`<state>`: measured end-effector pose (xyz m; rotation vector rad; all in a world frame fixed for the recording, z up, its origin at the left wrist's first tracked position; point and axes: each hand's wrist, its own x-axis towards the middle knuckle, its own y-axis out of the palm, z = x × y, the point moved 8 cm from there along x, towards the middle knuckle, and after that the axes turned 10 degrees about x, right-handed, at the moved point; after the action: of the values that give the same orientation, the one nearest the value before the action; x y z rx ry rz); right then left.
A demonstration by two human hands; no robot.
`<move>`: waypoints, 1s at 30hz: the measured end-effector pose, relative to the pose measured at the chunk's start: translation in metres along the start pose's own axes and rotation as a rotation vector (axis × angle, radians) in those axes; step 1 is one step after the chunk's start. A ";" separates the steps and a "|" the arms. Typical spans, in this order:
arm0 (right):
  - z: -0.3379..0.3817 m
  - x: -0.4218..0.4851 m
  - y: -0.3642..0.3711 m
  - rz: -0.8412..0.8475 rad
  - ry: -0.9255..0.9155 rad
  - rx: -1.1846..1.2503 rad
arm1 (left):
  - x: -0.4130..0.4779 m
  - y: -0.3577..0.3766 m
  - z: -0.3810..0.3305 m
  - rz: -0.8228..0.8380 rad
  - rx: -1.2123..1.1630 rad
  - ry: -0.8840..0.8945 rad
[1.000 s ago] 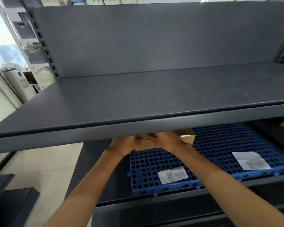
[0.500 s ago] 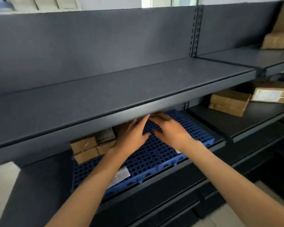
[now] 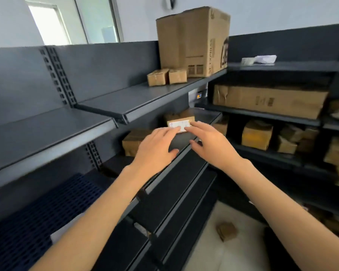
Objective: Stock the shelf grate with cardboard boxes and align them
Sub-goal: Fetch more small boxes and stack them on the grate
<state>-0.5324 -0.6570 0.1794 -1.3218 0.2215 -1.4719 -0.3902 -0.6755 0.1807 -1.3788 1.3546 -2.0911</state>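
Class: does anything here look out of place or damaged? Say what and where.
A small cardboard box lies askew on the floor, off any shelf. The long box on the right shelf looks creased at one end.

1. The left forearm (image 3: pixel 82 229) comes in bare from the lower left corner and rises toward the middle of the frame.
2. The left hand (image 3: pixel 157 148) lies just left of centre, palm down, its back to the camera. Its fingers (image 3: pixel 168 133) are straight and close together, pointing up and right.
3. The right forearm (image 3: pixel 282 216) comes in bare from the lower right corner and rises up and left.
4. The right hand (image 3: pixel 209 143) lies just right of centre, palm down. Its fingers are straight and lightly spread, pointing up and left.
5. The hands sit side by side at about the same height. Their fingertips converge and nearly meet, and the thumbs point toward each other with a gap between.
6. Both wrists run straight with the forearms.
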 end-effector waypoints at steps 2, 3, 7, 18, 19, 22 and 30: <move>-0.033 0.014 -0.028 -0.046 0.036 -0.034 | 0.047 -0.003 -0.011 -0.032 0.007 0.027; -0.046 0.024 -0.040 -0.072 0.041 -0.046 | 0.071 -0.006 -0.013 -0.043 0.006 0.035; -0.081 0.077 -0.064 -0.116 0.007 -0.050 | 0.159 -0.014 0.010 -0.080 0.014 -0.011; -0.114 0.267 -0.019 -0.016 -0.175 0.037 | 0.304 0.021 0.155 0.135 0.118 -0.235; -0.115 0.281 -0.012 0.003 -0.192 0.047 | 0.311 0.025 0.165 0.135 0.108 -0.253; -0.119 0.318 0.006 0.045 -0.241 0.077 | 0.325 0.045 0.187 0.180 0.097 -0.291; -0.155 0.386 0.037 0.076 -0.381 0.190 | 0.360 0.106 0.199 0.310 0.044 -0.307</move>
<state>-0.5522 -1.0487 0.3244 -1.3912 -0.1130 -1.1213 -0.4292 -1.0766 0.3135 -1.3107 1.2895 -1.6264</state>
